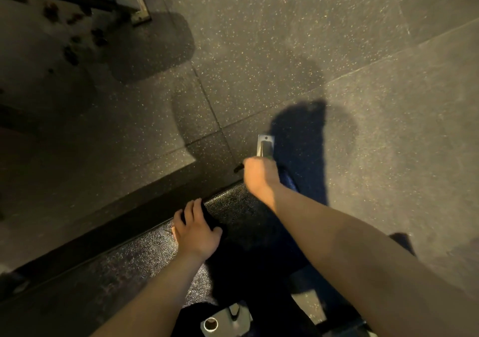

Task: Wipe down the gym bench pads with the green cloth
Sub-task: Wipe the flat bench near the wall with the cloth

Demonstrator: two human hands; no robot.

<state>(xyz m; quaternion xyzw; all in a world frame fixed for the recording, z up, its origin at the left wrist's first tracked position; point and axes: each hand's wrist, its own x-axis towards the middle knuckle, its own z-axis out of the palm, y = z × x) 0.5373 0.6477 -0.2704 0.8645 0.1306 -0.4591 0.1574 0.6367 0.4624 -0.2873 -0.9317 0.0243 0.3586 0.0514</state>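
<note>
The right hand (260, 173) reaches to the far end of the bench pad (233, 204), its fingers curled over that end; a dark fold of fabric, likely the cloth (287, 181), shows just beside it, though the colour is too dim to call green and I cannot tell for sure whether the hand grips it. The left hand (197, 229) lies flat on the pad, fingers spread and relaxed, bracing. This looks like the wiping step at the pad's far end. The next move probably calls for drawing the cloth back along the textured top toward the body, with the left hand lifting out of its path. A metal foot plate (265, 144) of the frame sits on the speckled rubber floor (285, 51) just beyond the right hand; another frame foot (137, 6) stands well apart at upper left, and a metal tube (210, 324) shows below the pad
</note>
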